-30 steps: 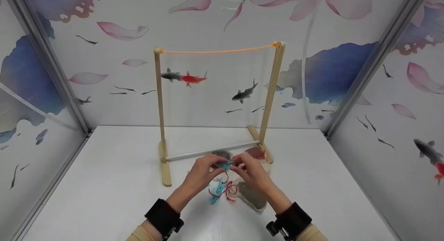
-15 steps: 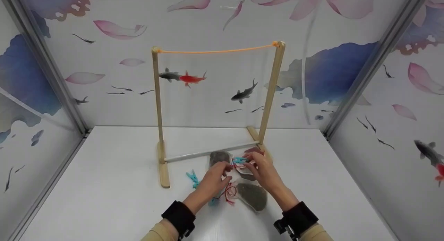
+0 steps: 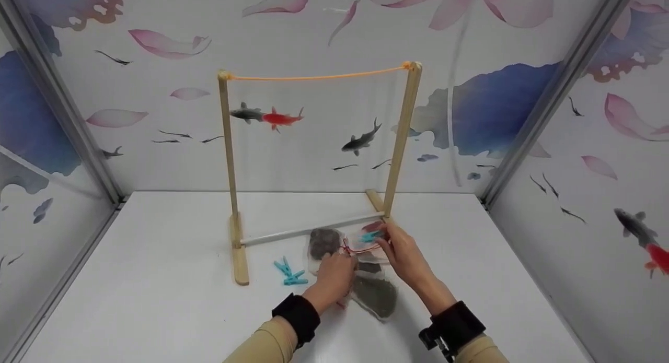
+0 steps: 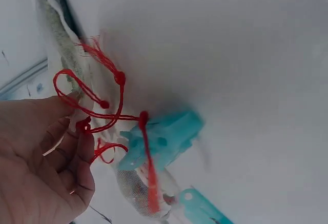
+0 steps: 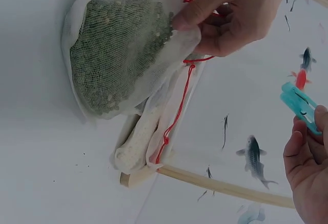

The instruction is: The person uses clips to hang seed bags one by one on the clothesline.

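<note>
- White table [image 3: 157, 279], wooden rack [image 3: 230, 159]: left hand [image 3: 334, 277] pinches mesh bags [image 5: 123, 55]; tangled red strings [image 4: 97, 106] could snag.
- Right hand [image 3: 405, 256] pinches a blue clothespin [image 5: 300, 106], which might slip.

White mesh pouches [image 3: 360, 258] with red drawstrings lie clustered, apparently overlapping; turquoise clothespin [image 3: 370, 236] above them.

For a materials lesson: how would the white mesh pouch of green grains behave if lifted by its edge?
The white mesh pouch of green grains would probably sag: its cloth already folds under the left hand. The filling looks loose, so it would likely shift downward. Some specks on the white table suggest slight leakage.
</note>
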`<action>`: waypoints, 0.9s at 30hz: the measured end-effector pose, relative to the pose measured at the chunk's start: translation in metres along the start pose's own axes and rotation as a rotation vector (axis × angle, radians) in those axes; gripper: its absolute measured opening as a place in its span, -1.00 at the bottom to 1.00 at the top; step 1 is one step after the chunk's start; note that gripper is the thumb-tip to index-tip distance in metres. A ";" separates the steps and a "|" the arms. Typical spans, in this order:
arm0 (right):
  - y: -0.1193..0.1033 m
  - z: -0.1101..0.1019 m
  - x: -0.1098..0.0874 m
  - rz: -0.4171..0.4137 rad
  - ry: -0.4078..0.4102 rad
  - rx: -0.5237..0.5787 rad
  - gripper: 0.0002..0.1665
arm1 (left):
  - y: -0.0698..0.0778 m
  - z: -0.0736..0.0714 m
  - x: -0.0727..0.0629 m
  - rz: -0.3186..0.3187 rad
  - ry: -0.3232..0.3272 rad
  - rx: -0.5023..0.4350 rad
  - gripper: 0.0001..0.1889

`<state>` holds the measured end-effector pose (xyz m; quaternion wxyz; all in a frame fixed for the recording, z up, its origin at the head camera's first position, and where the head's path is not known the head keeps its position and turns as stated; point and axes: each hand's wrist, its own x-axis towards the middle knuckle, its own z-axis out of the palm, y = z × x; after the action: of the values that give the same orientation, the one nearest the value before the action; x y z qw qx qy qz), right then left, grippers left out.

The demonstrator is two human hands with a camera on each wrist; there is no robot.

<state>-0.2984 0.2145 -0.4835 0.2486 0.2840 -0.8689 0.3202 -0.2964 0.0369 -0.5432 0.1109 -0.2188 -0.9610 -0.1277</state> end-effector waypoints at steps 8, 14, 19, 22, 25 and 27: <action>-0.004 -0.011 0.011 0.056 -0.002 -0.050 -0.82 | 0.002 -0.040 0.006 0.026 0.074 -0.266 -0.91; -0.012 -0.025 0.032 -0.015 0.041 -0.108 -0.83 | -0.003 -0.069 0.009 0.017 0.109 -0.476 -0.86; -0.028 -0.040 0.064 -0.064 0.053 -0.127 -0.84 | -0.018 -0.102 0.012 -0.001 0.096 -0.665 -0.80; -0.041 -0.048 0.087 -0.095 0.050 -0.132 -0.86 | -0.025 -0.126 0.014 -0.028 0.065 -0.704 -0.74; -0.055 -0.056 0.108 -0.160 0.051 -0.135 -0.87 | -0.033 -0.149 0.015 -0.031 0.045 -0.664 -0.73; -0.064 -0.060 0.123 -0.225 0.062 -0.145 -0.86 | -0.039 -0.164 0.015 -0.022 0.056 -0.592 -0.77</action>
<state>-0.3295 0.1747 -0.3413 0.3294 0.3510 -0.8443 0.2355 -0.3013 -0.0398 -0.3924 0.0674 -0.2276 -0.8809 -0.4095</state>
